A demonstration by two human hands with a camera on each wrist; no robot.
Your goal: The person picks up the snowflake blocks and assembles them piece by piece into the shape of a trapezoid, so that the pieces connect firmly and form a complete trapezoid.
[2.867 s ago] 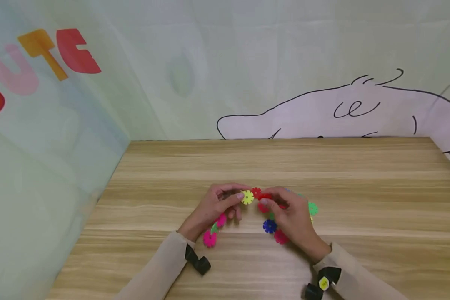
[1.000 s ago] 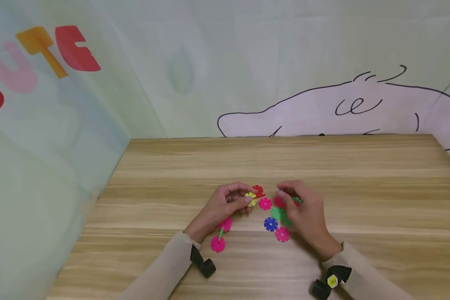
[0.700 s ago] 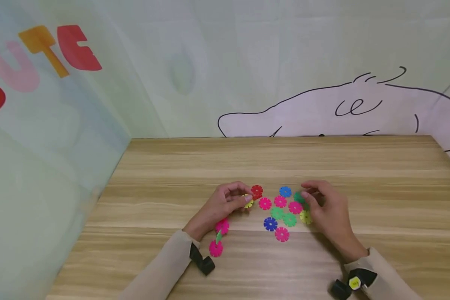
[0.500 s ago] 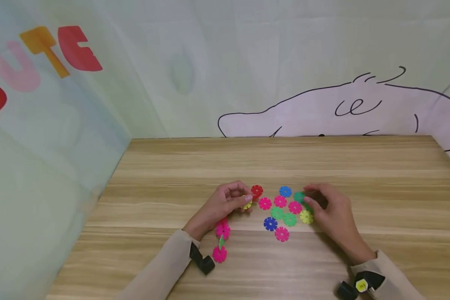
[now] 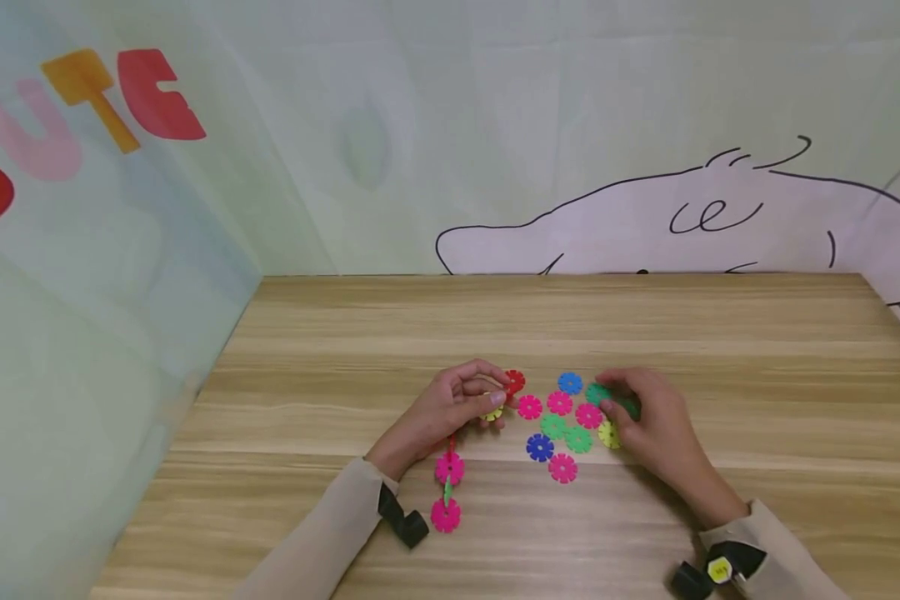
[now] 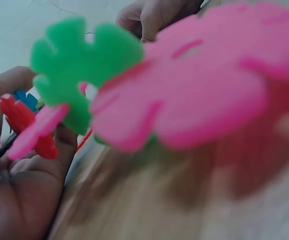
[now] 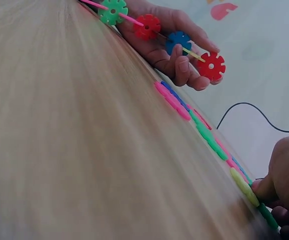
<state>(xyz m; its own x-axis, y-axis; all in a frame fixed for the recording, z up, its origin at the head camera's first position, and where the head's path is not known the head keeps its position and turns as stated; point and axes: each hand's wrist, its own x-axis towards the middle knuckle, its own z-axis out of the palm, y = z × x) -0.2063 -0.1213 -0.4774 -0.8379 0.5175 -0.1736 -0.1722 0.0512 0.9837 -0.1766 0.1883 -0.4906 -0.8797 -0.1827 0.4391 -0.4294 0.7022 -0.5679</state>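
My left hand (image 5: 450,408) pinches a red notched plastic disc (image 5: 516,382) at the upper end of a chain of interlocked discs. In the right wrist view, the chain shows a blue disc (image 7: 174,40), another red one and a green disc (image 7: 107,10) joined through their slots. Its tail, with pink discs (image 5: 446,515) and a green one between them, hangs below the left wrist. My right hand (image 5: 660,425) is at the right side of the loose discs, thumb and forefinger right at a dark green disc (image 5: 598,393); I cannot tell whether they grip it.
Between the hands, loose discs lie flat on the wooden table (image 5: 330,333): pink (image 5: 562,468), light green (image 5: 578,439), dark blue (image 5: 540,448) and light blue (image 5: 569,383). A yellow disc (image 5: 608,434) lies beside the right thumb. A printed backdrop (image 5: 390,108) stands behind the table.
My right hand has left the red end of the chain and moved right to the dark green discs. My left hand keeps the chain, whose tail has swung downward and right.
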